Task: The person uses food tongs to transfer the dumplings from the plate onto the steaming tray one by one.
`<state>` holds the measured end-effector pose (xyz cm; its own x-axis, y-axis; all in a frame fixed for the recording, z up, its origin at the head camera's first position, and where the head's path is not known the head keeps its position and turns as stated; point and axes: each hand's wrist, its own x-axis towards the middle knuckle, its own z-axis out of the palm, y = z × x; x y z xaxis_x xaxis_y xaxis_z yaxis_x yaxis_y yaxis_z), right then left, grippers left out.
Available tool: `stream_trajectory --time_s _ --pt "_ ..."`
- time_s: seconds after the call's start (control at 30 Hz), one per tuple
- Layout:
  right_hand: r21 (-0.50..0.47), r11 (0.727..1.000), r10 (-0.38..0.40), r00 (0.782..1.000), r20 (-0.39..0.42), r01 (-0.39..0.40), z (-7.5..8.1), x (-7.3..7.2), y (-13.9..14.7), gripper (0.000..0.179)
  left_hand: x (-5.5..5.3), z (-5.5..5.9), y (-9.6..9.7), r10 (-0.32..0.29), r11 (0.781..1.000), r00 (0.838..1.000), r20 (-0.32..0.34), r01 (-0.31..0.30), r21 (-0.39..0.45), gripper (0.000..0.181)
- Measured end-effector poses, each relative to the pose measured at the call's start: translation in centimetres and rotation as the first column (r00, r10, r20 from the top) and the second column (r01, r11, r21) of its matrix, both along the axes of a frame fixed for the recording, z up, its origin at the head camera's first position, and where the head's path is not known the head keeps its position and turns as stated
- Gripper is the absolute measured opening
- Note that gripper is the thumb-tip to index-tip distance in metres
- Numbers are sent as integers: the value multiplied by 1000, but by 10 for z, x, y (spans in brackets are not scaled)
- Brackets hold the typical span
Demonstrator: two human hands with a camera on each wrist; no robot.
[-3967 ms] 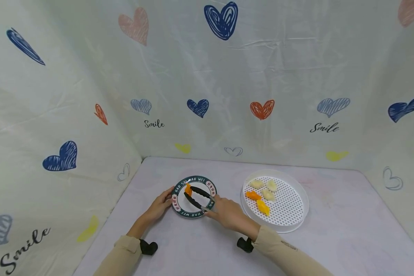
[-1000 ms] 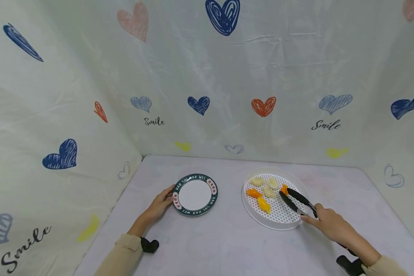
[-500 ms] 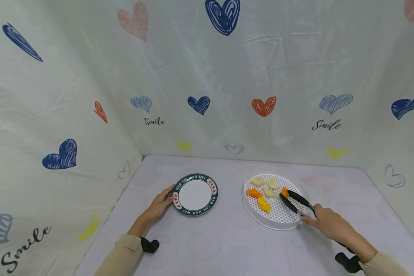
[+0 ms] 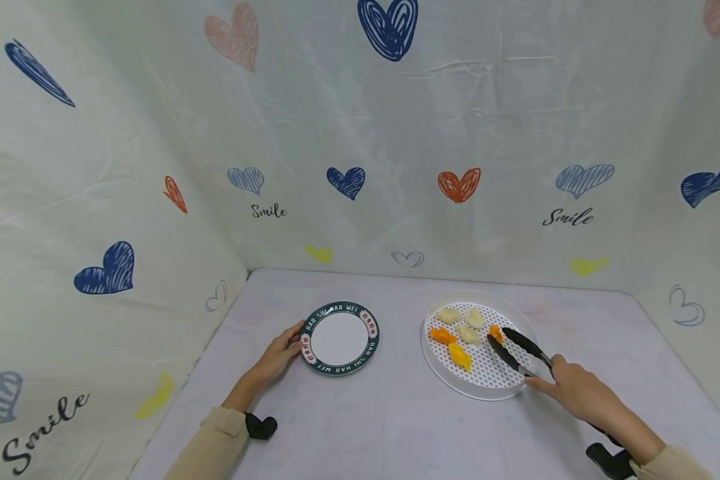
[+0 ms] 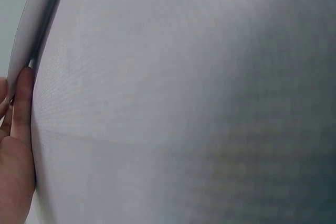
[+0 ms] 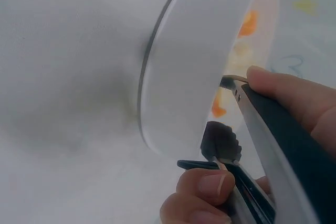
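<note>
My left hand [image 4: 281,357] pinches the left rim of a white plate [image 4: 338,339] with a green lettered border; in the left wrist view its fingers [image 5: 22,103] lie on both sides of the plate's edge. Black-tipped metal tongs [image 4: 523,342] are held in my right hand [image 4: 582,393]. Their tips stand spread beside an orange dumpling [image 4: 495,332] on a round white perforated tray [image 4: 492,375]. In the right wrist view the tray's side wall [image 6: 184,72] hides most of the dumplings.
Left of the tongs on the tray lie another orange dumpling [image 4: 441,336], a yellow dumpling [image 4: 459,357] and three pale ones, the nearest pale dumpling [image 4: 469,334] in the middle. A heart-printed curtain [image 4: 408,133] hangs behind the white table [image 4: 396,427].
The tongs carried the orange dumpling from the plate to the tray's right part. In the last half second their tips parted slightly and drew a little right. The left hand stayed at the plate.
</note>
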<state>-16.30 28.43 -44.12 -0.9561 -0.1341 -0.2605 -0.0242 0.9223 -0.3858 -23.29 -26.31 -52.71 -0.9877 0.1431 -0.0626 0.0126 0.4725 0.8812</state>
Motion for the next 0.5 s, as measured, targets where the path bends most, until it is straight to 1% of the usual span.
stream_trajectory --time_s 0.07,0.23,0.37,0.5 --pt "-12 1000 1 1000 -13 -1 1 1 1 72 0 -1 0 3 1000 1000 3 -3 -5 54" --pt "-34 999 -18 999 -37 17 1 2 -2 91 -3 -3 0 15 1000 1000 24 -15 -9 55" --pt "-73 997 -29 998 -62 25 1 3 -10 96 -3 -3 0 6 1000 1000 28 -6 13 56" --pt "-102 994 -32 997 -77 24 2 3 -24 103 -2 -2 0 12 999 999 35 -13 44 55"
